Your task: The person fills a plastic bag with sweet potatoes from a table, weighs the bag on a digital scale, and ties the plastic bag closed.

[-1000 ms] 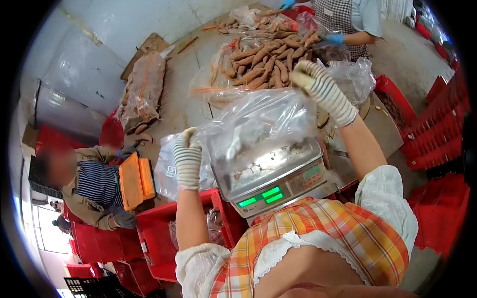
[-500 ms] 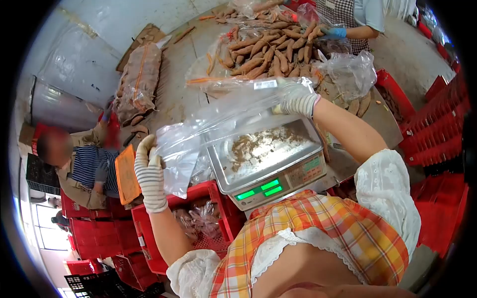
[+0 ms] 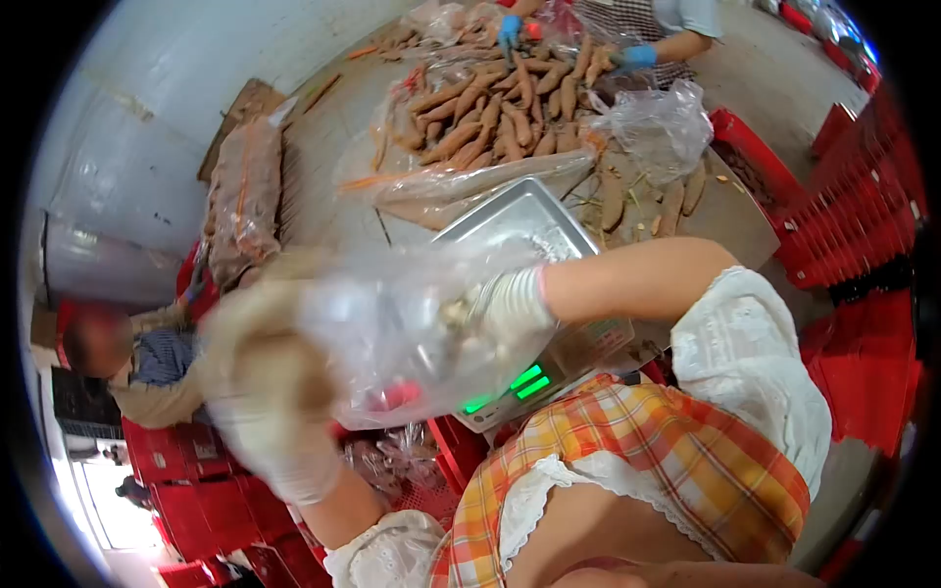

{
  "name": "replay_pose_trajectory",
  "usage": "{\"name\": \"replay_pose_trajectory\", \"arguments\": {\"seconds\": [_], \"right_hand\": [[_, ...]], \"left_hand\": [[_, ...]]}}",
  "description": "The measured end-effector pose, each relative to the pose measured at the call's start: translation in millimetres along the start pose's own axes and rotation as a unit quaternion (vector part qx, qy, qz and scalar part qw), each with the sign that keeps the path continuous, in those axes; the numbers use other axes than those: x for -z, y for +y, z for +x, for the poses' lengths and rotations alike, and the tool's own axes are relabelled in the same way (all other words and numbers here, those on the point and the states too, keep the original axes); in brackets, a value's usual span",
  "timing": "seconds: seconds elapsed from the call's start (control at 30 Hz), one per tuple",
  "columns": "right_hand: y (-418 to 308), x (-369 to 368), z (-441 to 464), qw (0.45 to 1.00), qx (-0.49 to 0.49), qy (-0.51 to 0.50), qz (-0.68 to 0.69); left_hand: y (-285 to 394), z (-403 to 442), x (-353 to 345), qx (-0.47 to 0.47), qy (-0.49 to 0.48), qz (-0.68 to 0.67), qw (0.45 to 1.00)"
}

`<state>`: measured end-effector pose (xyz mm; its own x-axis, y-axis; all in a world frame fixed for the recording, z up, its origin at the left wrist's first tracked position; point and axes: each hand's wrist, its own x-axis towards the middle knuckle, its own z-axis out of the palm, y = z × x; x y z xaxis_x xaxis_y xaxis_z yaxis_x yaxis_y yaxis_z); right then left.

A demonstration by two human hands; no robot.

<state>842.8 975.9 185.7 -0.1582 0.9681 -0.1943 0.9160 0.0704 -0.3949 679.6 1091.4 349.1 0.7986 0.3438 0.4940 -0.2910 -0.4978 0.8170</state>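
Observation:
A clear plastic bag (image 3: 392, 323) spans the space between my two gloved hands, partly blurred. My right hand (image 3: 505, 309), in a white glove, is closed on the bag's right side, over the near part of the scale. My left hand (image 3: 270, 363) is smeared by motion at the bag's left side, and its fingers cannot be made out. Beneath the bag stands a scale with a metal tray (image 3: 529, 220) and a lit green display (image 3: 529, 380). Behind it lies a heap of long brown roots (image 3: 510, 113) on plastic sheeting.
A red crate (image 3: 456, 451) with bagged items is below the bag. A filled sack (image 3: 245, 196) lies at the left. A co-worker's blue-gloved hands (image 3: 635, 57) are at the heap. Another person (image 3: 162, 358) is at the left. Red crates (image 3: 853, 206) stand right.
Both hands have moved; the bag, stretched above the tray before, is now lower and bunched. My left hand is blurred. The person at the left no longer shows the orange tray.

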Motion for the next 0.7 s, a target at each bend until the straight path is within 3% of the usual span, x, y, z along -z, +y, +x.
{"name": "replay_pose_trajectory", "arguments": {"seconds": [0.03,0.07,0.1,0.17,0.2,0.23,0.27,0.3,0.33,0.37,0.4,0.43,0.47,0.5,0.53,0.57,0.6,0.63,0.7], "right_hand": [[-4.3,-5.4,-4.0,1.000,-0.009,0.005,0.000],[-7.9,-11.6,-7.5,1.000,-0.016,0.011,-0.010],[-8.4,-17.4,-11.0,0.999,-0.021,0.017,-0.019],[6.6,-20.5,-20.2,0.999,-0.030,0.029,-0.024],[22.7,-19.9,-28.4,0.999,-0.004,0.049,-0.018],[31.3,-21.4,-39.6,0.988,0.044,0.144,-0.023],[39.6,-22.3,-51.1,0.966,0.089,0.239,-0.037],[41.2,-18.7,-48.4,0.966,0.083,0.244,-0.037],[40.1,-13.5,-41.0,0.989,0.056,0.138,-0.007],[42.1,-7.7,-36.9,0.999,0.030,0.031,0.023],[29.7,19.0,-51.8,0.990,0.050,0.064,0.119],[31.4,33.6,-56.9,0.990,0.050,0.067,0.117],[35.9,45.3,-59.0,0.927,0.058,0.064,0.365],[43.6,52.0,-57.2,0.804,0.063,0.055,0.588],[60.3,47.8,-45.7,0.764,0.075,0.141,0.625],[84.8,53.0,-36.5,0.746,0.026,0.167,0.644],[116.0,55.0,-23.7,0.764,0.000,0.235,0.601],[155.2,57.6,-10.8,0.824,-0.068,0.297,0.477],[224.5,66.8,10.3,0.886,-0.208,0.343,0.234]], "left_hand": [[-12.2,3.9,-25.9,0.004,-0.169,0.143,0.975],[-24.2,7.7,-51.8,-0.038,-0.330,0.264,0.906],[-64.3,1.1,-58.4,0.011,-0.430,0.382,0.818],[-124.4,-1.6,-52.4,0.110,-0.538,0.499,0.670],[-138.7,5.6,-45.2,0.159,-0.558,0.507,0.637],[-160.2,7.9,-35.6,0.152,-0.561,0.510,0.635],[-182.8,7.5,-23.5,0.211,-0.540,0.537,0.612],[-195.0,6.2,-17.4,0.270,-0.516,0.561,0.588],[-190.4,4.7,-18.7,0.266,-0.518,0.562,0.587],[-182.7,4.7,-22.3,0.222,-0.524,0.511,0.644],[-180.1,4.1,-21.9,0.176,-0.525,0.456,0.697],[-199.2,-4.2,-16.3,0.108,-0.506,0.369,0.772],[-164.2,9.2,-30.0,0.235,-0.481,0.291,0.793],[-129.3,21.1,-45.1,0.357,-0.444,0.205,0.796],[-142.8,16.9,-42.5,0.391,-0.431,0.127,0.803],[-155.4,9.2,-37.7,0.422,-0.415,0.048,0.805],[-155.4,10.9,-39.0,0.448,-0.403,0.006,0.798],[-157.0,10.9,-42.2,0.448,-0.400,0.008,0.799],[-160.2,11.7,-50.7,0.455,-0.321,-0.090,0.825]]}}
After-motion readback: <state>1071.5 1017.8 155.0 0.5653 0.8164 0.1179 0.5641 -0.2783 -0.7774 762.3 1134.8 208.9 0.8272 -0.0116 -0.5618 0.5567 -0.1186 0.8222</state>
